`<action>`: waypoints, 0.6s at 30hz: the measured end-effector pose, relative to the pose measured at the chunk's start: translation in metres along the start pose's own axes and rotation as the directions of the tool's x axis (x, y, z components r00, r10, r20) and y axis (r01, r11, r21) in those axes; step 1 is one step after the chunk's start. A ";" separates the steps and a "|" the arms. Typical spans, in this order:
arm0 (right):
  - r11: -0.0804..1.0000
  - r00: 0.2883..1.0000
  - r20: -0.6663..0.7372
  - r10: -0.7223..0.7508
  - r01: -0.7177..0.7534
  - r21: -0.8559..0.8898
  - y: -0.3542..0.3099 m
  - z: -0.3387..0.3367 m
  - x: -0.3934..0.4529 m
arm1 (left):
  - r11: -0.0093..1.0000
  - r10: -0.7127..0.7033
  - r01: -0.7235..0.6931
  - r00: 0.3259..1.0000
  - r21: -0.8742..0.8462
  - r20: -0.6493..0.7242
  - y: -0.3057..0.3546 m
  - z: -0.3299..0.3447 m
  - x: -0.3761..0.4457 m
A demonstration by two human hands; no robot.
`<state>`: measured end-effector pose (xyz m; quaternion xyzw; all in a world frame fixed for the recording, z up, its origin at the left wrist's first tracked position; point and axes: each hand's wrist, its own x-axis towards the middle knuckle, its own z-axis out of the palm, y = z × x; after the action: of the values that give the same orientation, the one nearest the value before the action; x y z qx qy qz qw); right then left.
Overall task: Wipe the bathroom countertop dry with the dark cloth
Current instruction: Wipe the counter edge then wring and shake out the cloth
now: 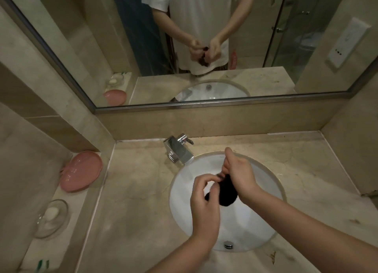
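Both of my hands hold the dark cloth (227, 193) bunched up above the white sink basin (184, 182). My left hand (204, 197) grips its near end with curled fingers. My right hand (239, 172) grips the far end, fingers wrapped round it. Most of the cloth is hidden inside my hands; a dark lump hangs between them. The beige marble countertop (133, 190) surrounds the basin on all sides.
A chrome tap (179, 149) stands at the basin's back left. On the left ledge lie a pink dish (80, 171) and a glass soap dish with white soap (51, 216). The drain (228, 244) sits at the basin's near side. A mirror (204, 47) spans the back wall.
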<state>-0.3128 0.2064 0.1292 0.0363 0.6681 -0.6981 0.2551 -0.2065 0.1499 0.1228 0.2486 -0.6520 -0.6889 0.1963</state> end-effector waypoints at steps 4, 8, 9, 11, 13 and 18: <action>0.862 0.920 0.236 -0.312 0.379 -0.338 -0.004 -0.004 -0.029 | 0.403 -0.741 0.787 0.580 -0.468 0.337 0.005 -0.010 0.006; 0.581 0.672 0.546 -0.499 0.728 -0.365 0.013 0.001 -0.054 | 0.302 -0.589 0.842 0.533 -0.447 0.607 0.017 -0.010 0.008; 0.540 0.607 0.565 -0.558 0.783 -0.308 0.016 0.007 -0.060 | 0.266 -0.560 0.843 0.530 -0.468 0.637 0.022 -0.008 0.005; 0.496 0.515 0.521 -0.681 0.847 -0.189 0.021 0.013 -0.070 | 0.261 -0.508 0.791 0.600 -0.554 0.618 0.034 -0.005 0.000; 0.546 0.544 0.382 -0.747 0.830 -0.114 0.015 0.018 -0.081 | 0.353 -0.549 0.719 0.678 -0.599 0.489 0.041 -0.002 -0.002; 0.891 0.945 -0.226 -0.235 0.302 0.338 -0.020 0.031 -0.096 | 0.648 -0.525 0.366 0.850 -0.668 -0.044 0.052 0.016 -0.007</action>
<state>-0.2288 0.2062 0.1883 0.0531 0.5438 -0.8334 0.0834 -0.2135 0.1634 0.1756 0.3997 -0.2686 -0.8603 0.1671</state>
